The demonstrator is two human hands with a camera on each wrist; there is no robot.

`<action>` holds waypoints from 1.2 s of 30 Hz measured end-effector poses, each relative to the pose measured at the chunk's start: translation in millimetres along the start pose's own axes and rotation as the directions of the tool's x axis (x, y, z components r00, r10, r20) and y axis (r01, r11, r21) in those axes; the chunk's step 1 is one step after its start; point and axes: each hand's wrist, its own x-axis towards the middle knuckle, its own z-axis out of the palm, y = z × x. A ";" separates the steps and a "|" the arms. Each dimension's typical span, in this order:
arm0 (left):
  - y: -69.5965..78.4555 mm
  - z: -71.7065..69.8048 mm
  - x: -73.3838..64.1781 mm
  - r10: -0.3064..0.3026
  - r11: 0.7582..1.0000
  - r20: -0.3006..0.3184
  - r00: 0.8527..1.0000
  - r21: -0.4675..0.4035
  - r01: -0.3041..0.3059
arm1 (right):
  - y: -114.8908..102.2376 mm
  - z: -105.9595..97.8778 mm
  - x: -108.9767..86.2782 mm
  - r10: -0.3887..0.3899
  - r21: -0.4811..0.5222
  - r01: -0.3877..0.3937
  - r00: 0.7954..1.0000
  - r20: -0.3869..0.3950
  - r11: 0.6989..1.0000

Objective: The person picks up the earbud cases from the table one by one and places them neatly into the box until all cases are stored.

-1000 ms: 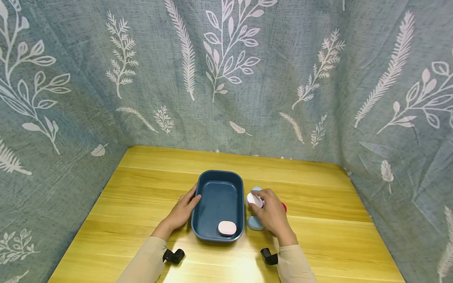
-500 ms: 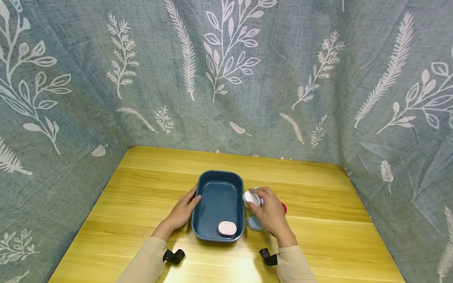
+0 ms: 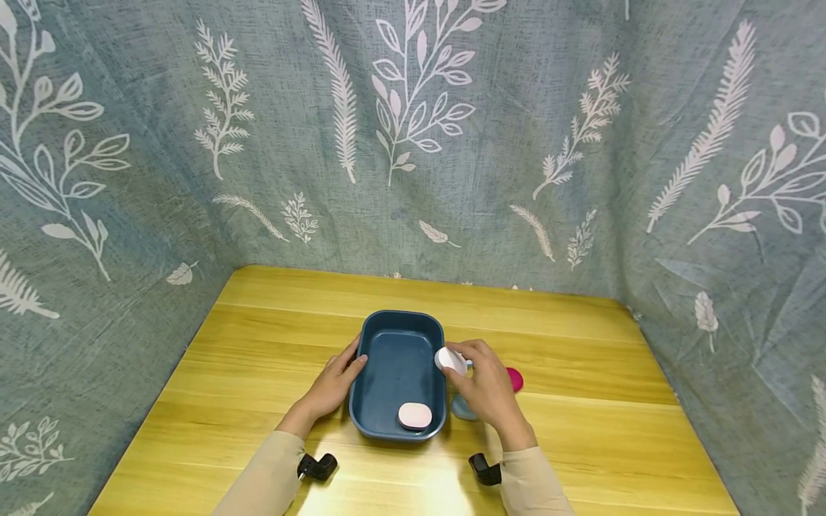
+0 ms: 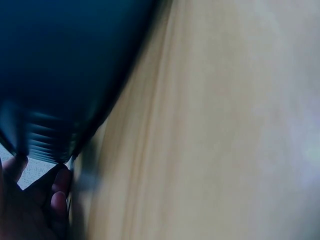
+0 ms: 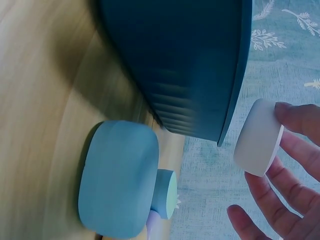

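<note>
My right hand (image 3: 485,383) pinches a white oval block (image 3: 450,360), shaped like a bar of soap, between thumb and fingers. In the head view the block overlaps the right rim of a dark blue rectangular bin (image 3: 396,369). From the right wrist, the block (image 5: 258,137) shows tilted above rim height, just beside the bin wall (image 5: 175,60). On the bin's left side my left hand (image 3: 330,387) grips the wall, thumb at the rim and fingers along the outside. A pale pink oval block (image 3: 415,415) lies inside, in the near right corner.
Beneath my right hand a blue-grey rounded block (image 5: 118,180) rests on the wooden table (image 3: 258,401). Behind it are a round blue piece with a pale green top (image 5: 164,194) and a purple piece (image 5: 154,225). A crimson round piece (image 3: 515,380) lies farther right. Patterned curtains surround the table.
My right hand has carried the white block leftward, from over the pieces on the table to the bin's right rim. More of the crimson piece shows. The left hand and bin stay put.
</note>
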 end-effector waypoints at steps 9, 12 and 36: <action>-0.1 -0.7 0.6 0.002 1.000 0.004 1.000 -0.012 -0.002 | -8.0 4.4 2.1 -0.021 -0.008 0.021 1.000 0.013 1.000; -0.1 -0.7 0.7 0.004 1.000 0.006 1.000 -0.014 -0.004 | -9.8 5.7 2.5 -0.023 0.002 0.023 0.999 0.023 1.000; -2.0 0.9 1.0 0.001 1.000 0.000 1.000 0.000 -0.001 | -14.5 14.9 0.5 -0.047 0.060 0.042 0.996 0.078 0.997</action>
